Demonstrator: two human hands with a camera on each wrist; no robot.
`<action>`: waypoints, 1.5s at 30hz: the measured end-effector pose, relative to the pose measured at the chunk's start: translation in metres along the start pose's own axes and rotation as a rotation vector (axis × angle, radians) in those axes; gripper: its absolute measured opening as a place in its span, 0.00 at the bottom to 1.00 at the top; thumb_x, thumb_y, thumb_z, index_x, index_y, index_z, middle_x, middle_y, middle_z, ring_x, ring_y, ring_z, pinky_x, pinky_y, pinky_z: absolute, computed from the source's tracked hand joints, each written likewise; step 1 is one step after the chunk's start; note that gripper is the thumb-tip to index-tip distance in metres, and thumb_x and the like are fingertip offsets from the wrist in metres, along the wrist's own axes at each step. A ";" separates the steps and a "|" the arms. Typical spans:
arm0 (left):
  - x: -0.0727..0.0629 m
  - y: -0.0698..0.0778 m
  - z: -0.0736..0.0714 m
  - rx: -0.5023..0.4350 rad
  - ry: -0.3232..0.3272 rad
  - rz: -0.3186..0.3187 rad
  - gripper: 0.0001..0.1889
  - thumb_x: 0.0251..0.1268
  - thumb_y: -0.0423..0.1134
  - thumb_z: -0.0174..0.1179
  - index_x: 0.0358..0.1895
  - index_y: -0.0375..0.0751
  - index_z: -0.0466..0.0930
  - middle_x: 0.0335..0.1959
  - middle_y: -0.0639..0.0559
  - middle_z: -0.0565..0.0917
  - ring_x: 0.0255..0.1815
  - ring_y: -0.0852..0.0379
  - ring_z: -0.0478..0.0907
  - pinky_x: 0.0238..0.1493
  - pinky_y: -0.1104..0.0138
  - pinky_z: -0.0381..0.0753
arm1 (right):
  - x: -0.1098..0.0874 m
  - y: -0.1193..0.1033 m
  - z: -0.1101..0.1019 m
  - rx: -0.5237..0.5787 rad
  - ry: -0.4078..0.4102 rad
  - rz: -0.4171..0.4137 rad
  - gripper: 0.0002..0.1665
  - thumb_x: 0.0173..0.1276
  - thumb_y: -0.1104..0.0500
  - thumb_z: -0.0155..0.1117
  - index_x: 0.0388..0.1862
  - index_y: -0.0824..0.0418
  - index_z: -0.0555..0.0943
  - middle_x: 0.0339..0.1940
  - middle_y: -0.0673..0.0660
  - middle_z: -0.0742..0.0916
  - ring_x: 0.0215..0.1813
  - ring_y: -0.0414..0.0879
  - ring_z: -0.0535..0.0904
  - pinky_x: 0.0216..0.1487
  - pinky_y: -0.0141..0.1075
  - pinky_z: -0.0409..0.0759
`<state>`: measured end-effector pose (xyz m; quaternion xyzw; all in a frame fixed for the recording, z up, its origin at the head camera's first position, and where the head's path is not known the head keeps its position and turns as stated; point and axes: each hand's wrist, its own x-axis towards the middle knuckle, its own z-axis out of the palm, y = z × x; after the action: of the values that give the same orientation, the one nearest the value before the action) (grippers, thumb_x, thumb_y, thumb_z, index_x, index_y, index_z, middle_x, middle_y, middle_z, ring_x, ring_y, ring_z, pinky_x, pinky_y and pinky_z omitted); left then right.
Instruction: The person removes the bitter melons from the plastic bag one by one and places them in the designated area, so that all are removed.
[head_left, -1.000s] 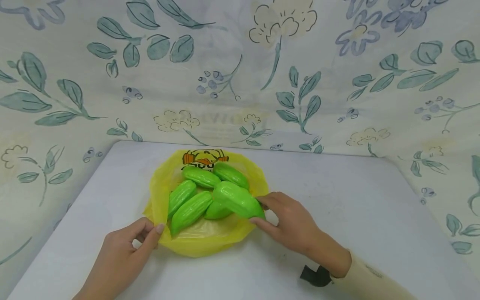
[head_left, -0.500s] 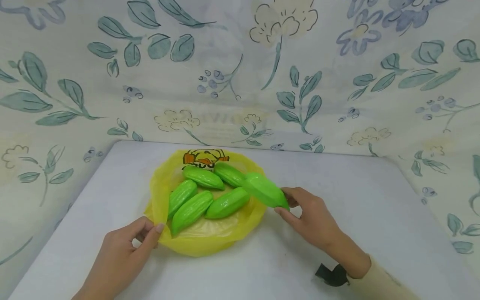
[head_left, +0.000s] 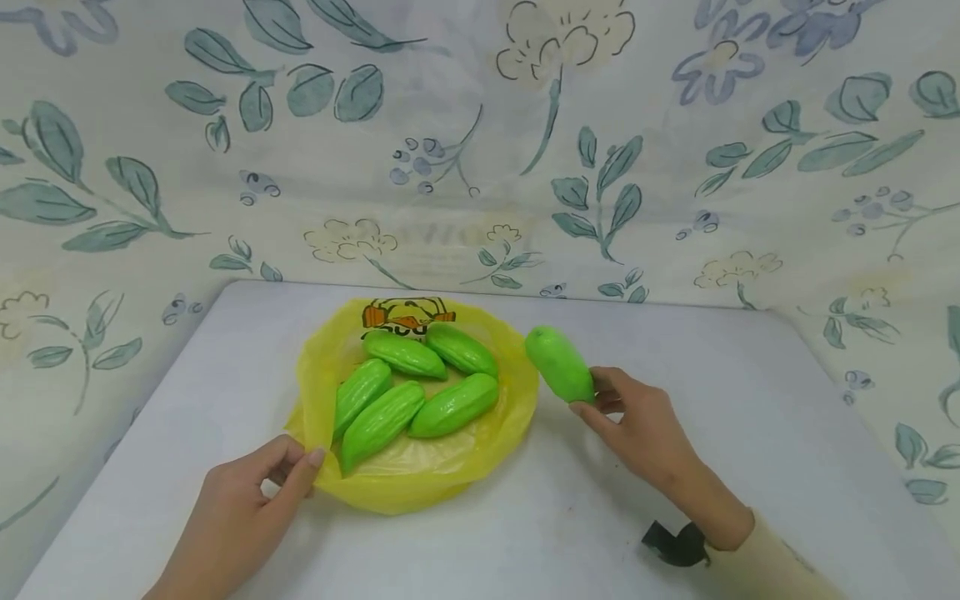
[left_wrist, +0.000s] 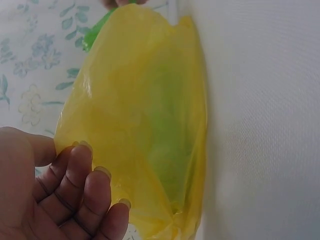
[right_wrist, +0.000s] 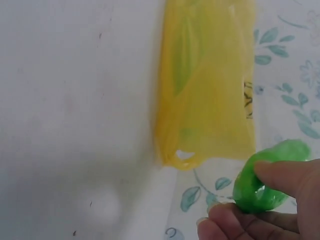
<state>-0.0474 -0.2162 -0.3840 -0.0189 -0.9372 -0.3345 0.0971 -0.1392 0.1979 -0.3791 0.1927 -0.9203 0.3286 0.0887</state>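
Note:
In the head view a yellow plastic bag [head_left: 401, 496] stands with its mouth rolled wide, several glossy green, ridged, gourd-like fruits [head_left: 453, 407] lying inside. My left hand [head_left: 243, 504] pinches the bag's rim at its near left side between thumb and fingers; the left wrist view shows that hand [left_wrist: 75, 200] at the bag's edge. Beyond the bag's right rim, my right hand [head_left: 648, 429] holds one green gourd-like fruit [head_left: 557, 362] by its near end, thumb against fingers. In the right wrist view the fruit [right_wrist: 247, 190] shows between thumb and fingers, beside the bag.
The white table [head_left: 750, 400] extends to both sides of the bag. A floral cloth [head_left: 465, 150] hangs behind the table and along its sides. Close to the right wrist is a black strap piece [head_left: 675, 543]. Dark print marks the bag's far inner side.
My right hand has moved right, carrying the green gourd-like fruit from over the bag to beyond its right rim, uncovering another fruit inside. The left hand stays at the rim.

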 end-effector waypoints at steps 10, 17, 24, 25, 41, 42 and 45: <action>0.000 0.000 0.000 0.006 -0.018 -0.002 0.11 0.78 0.44 0.64 0.32 0.52 0.78 0.23 0.65 0.79 0.25 0.65 0.71 0.25 0.69 0.72 | -0.001 0.014 -0.001 -0.020 0.023 0.130 0.23 0.72 0.55 0.74 0.58 0.68 0.81 0.40 0.56 0.90 0.40 0.48 0.88 0.39 0.41 0.87; 0.000 -0.001 0.001 0.007 -0.013 -0.002 0.11 0.77 0.44 0.64 0.32 0.52 0.78 0.23 0.65 0.79 0.24 0.66 0.70 0.24 0.69 0.72 | -0.002 0.020 -0.002 -0.027 -0.048 0.245 0.25 0.75 0.50 0.70 0.57 0.69 0.81 0.35 0.55 0.89 0.33 0.43 0.84 0.30 0.36 0.82; -0.002 -0.003 0.002 0.004 -0.019 -0.009 0.11 0.78 0.45 0.64 0.32 0.52 0.78 0.23 0.66 0.80 0.25 0.66 0.71 0.24 0.69 0.72 | 0.002 0.024 0.000 -0.052 -0.123 0.354 0.26 0.75 0.48 0.67 0.54 0.70 0.82 0.32 0.55 0.87 0.30 0.45 0.80 0.28 0.37 0.80; -0.002 -0.003 0.002 0.005 -0.023 -0.012 0.11 0.78 0.45 0.64 0.32 0.52 0.78 0.24 0.66 0.80 0.25 0.66 0.71 0.25 0.69 0.72 | 0.003 0.025 0.001 -0.056 -0.133 0.366 0.26 0.75 0.48 0.66 0.54 0.71 0.82 0.32 0.55 0.87 0.30 0.46 0.80 0.29 0.37 0.80; 0.000 -0.003 0.001 0.000 -0.026 -0.005 0.11 0.78 0.45 0.64 0.32 0.52 0.78 0.24 0.65 0.80 0.25 0.65 0.71 0.24 0.69 0.71 | 0.015 0.031 0.001 -0.147 -0.227 0.411 0.26 0.76 0.47 0.63 0.49 0.73 0.82 0.28 0.55 0.84 0.29 0.48 0.77 0.29 0.38 0.77; 0.000 -0.003 0.001 0.004 -0.028 -0.006 0.11 0.78 0.45 0.64 0.32 0.52 0.78 0.24 0.65 0.80 0.25 0.65 0.71 0.24 0.69 0.71 | 0.015 0.031 0.002 -0.150 -0.231 0.419 0.26 0.76 0.47 0.63 0.49 0.72 0.82 0.28 0.55 0.84 0.29 0.48 0.77 0.29 0.38 0.77; 0.000 -0.003 0.001 0.007 -0.030 -0.009 0.11 0.78 0.45 0.64 0.32 0.52 0.78 0.24 0.65 0.80 0.25 0.65 0.71 0.24 0.69 0.71 | 0.016 0.031 0.003 -0.158 -0.238 0.432 0.27 0.76 0.46 0.63 0.50 0.72 0.82 0.27 0.54 0.84 0.29 0.48 0.77 0.29 0.38 0.77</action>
<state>-0.0480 -0.2175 -0.3864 -0.0194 -0.9398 -0.3313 0.0815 -0.1668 0.2131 -0.3942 0.0215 -0.9669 0.2420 -0.0775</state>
